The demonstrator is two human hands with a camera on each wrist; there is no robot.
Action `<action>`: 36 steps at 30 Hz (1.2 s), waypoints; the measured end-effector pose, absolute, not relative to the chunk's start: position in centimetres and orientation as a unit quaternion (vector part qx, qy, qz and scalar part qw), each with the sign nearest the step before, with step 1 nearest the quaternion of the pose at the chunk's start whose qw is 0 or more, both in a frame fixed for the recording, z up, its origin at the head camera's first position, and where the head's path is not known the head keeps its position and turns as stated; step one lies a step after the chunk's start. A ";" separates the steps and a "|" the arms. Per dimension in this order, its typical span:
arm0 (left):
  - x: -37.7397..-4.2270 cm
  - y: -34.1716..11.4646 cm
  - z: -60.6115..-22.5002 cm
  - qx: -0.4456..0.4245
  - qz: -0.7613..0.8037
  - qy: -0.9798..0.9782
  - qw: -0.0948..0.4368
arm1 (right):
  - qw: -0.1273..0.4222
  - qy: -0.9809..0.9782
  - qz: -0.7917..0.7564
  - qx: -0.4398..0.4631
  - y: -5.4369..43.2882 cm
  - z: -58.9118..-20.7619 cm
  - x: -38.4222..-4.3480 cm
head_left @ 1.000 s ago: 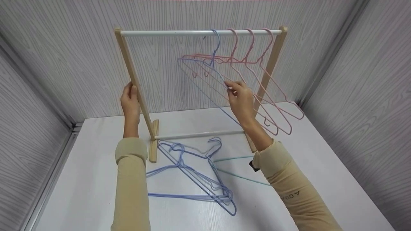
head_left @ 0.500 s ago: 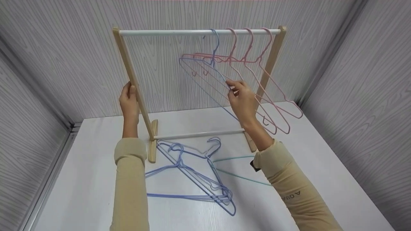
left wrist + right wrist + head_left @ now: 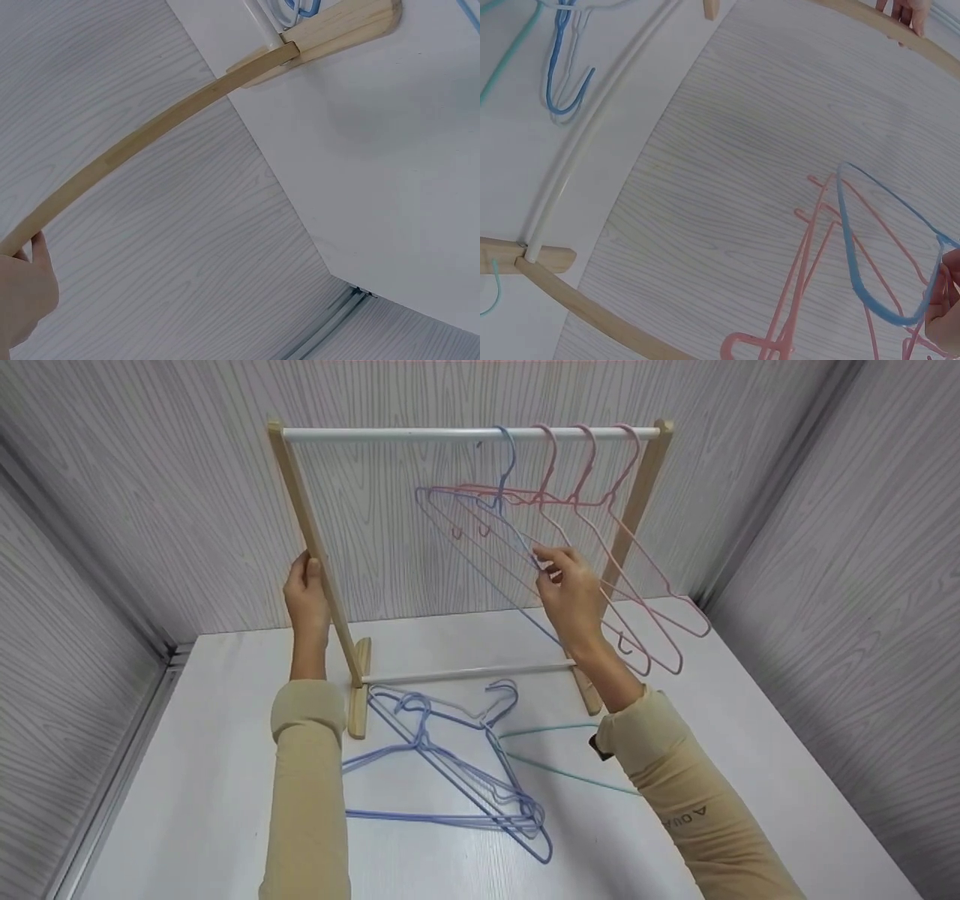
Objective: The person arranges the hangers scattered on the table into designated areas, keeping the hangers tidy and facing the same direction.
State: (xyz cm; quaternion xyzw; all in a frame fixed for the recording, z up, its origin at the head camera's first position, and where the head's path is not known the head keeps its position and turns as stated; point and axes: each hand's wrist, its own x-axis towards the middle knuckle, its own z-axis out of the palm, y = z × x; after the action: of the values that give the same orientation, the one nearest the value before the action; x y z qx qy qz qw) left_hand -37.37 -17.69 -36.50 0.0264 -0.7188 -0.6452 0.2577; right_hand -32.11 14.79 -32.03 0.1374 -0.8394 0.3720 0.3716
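Note:
In the head view my left hand (image 3: 307, 598) grips the left wooden upright (image 3: 299, 502) of a small clothes rack, thumb on the near side. My right hand (image 3: 573, 596) pinches the sloping shoulder of a blue clothes hanger (image 3: 513, 454), whose hook sits over the white top rod (image 3: 390, 434). Behind and right of it hang 3 pink hangers (image 3: 595, 454) on the same rod. The right wrist view shows the blue hanger's rounded end (image 3: 852, 255) in front of the pink ones, with the fingers at the frame's right edge. Part of its lower bar is hidden behind the right hand.
Several blue hangers (image 3: 435, 817) lie overlapped on the white table (image 3: 210, 750) before the rack. A teal hanger (image 3: 559, 727) lies beside them, partly under the right forearm. The rack's lower rod (image 3: 465, 670) runs just behind the pile; grey wood-grain panels enclose the table.
My right hand has shifted very slightly to the right along with the blue hanger, whose far end sits a little higher. The left hand keeps its place on the upright.

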 end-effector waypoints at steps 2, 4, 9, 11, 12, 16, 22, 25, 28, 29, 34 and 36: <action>-37.4 -17.7 -36.5 0.027 -0.644 -0.720 0.257 | 0.376 -0.839 0.368 0.138 14.8 -32.1 -32.1; -37.4 -17.7 -36.5 0.027 -0.642 -0.722 0.256 | 0.378 -0.840 0.364 0.137 14.8 -32.1 -32.1; -37.4 -17.8 -36.5 0.027 -0.639 -0.724 0.257 | 0.379 -0.836 0.371 0.143 14.9 -32.3 -32.0; -37.0 -17.7 -36.1 0.028 -0.646 -0.720 0.252 | 0.380 -0.832 0.376 0.148 14.9 -32.3 -31.9; -36.6 -17.5 -35.7 0.029 -0.646 -0.721 0.248 | 0.382 -0.829 0.378 0.151 14.8 -32.3 -31.7; -35.6 -17.1 -34.9 0.035 -0.646 -0.724 0.241 | 0.405 -0.814 0.380 0.171 14.5 -32.4 -31.1; -37.4 -18.0 -36.7 0.032 -0.635 -0.729 0.253 | 0.417 -0.794 0.383 0.220 13.4 -33.3 -29.3; -37.4 -18.0 -36.6 0.032 -0.637 -0.728 0.251 | 0.398 -0.794 0.387 0.249 12.8 -34.4 -28.3; -37.4 -18.0 -36.5 0.031 -0.641 -0.725 0.250 | 0.374 -0.792 0.395 0.277 12.4 -36.0 -27.5; -37.3 -18.0 -36.4 0.031 -0.643 -0.724 0.247 | 0.366 -0.792 0.399 0.284 12.2 -36.7 -27.4; -37.3 -17.9 -36.3 0.029 -0.649 -0.722 0.236 | 0.325 -0.804 0.400 0.297 11.7 -41.2 -27.0; -37.3 -17.9 -36.4 0.031 -0.648 -0.723 0.238 | 0.307 -0.815 0.391 0.299 11.4 -43.2 -26.8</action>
State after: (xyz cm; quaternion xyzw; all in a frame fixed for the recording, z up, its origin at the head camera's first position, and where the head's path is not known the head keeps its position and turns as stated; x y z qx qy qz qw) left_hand -37.34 -17.93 -36.38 0.0310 -0.7229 -0.6480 0.2376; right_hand -26.82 11.42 -43.24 0.2985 -0.8147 0.3908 0.3074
